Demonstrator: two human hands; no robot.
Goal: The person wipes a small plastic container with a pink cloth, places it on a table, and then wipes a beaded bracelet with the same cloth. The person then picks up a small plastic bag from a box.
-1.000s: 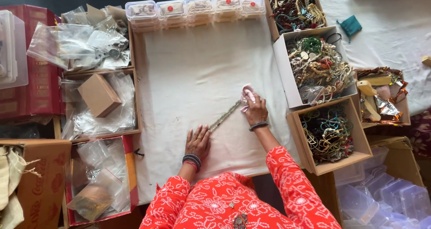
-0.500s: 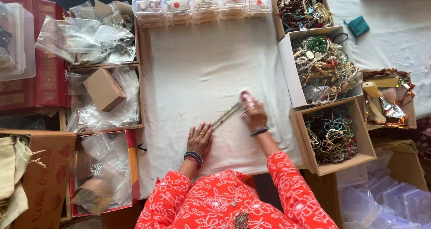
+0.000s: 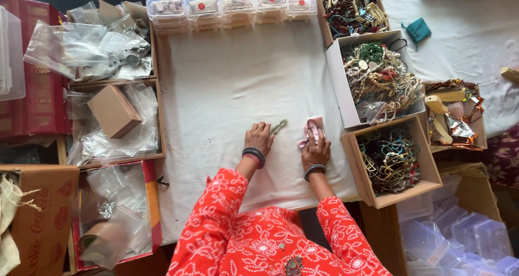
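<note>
Seems to be a wiping step, caught at a pause, with 2 hands low on the white sheet (image 3: 227,81) and a short beaded chain (image 3: 279,126) between them.

Left hand (image 3: 259,137): curled, knuckles up, fingertips pressing 1 end of the chain down onto the sheet. Pinned rather than lifted, by the look of it. Cannot tell how much of the chain is hidden under the palm.

Right hand (image 3: 316,146): laid over a pink rag (image 3: 312,127), fingers bent and gripping it, with the rag's upper edge poking out past the fingertips.

As for the chain against the fingers: sticks out from under the left fingertips, slanting up and to the right, flat on the sheet. Free end near the rag but apart from it (a bare strip of sheet shows between). Not touching the right fingers.

Next move probably calls for bringing the rag across that gap onto the free end, while keeping the left end pinned so the chain stays straight and does not bunch.

Just right of the rag hand: an open box (image 3: 427,173) of tangled bracelets.
</note>
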